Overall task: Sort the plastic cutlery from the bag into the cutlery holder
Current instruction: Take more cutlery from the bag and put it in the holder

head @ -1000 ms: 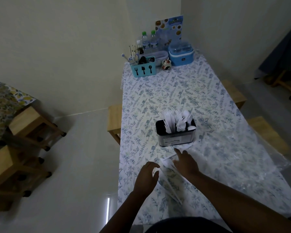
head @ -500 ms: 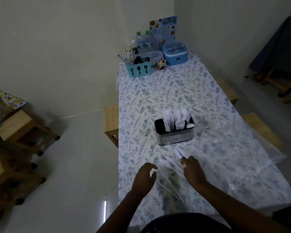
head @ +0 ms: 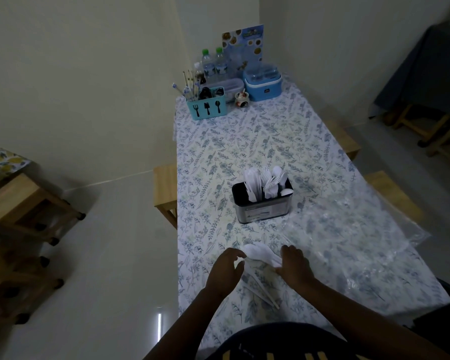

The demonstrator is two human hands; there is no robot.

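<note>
- A long table (head: 291, 141) in a floral cloth runs from the bottom centre of the frame up to the top centre corner of the room.
- A dark cutlery holder (head: 263, 207) stands at mid-frame, with white plastic cutlery upright in it.
- A clear plastic bag (head: 353, 245) lies flat at lower right, spilling past the table's right edge.
- A bunch of loose white cutlery (head: 261, 268) lies near the bottom edge, with both hands on it.
- At the far end stand a teal caddy (head: 207, 107), two water bottles (head: 213, 64), a blue lidded container (head: 263, 83), a small figurine (head: 242, 98) and an upright menu card (head: 244, 40).
</note>
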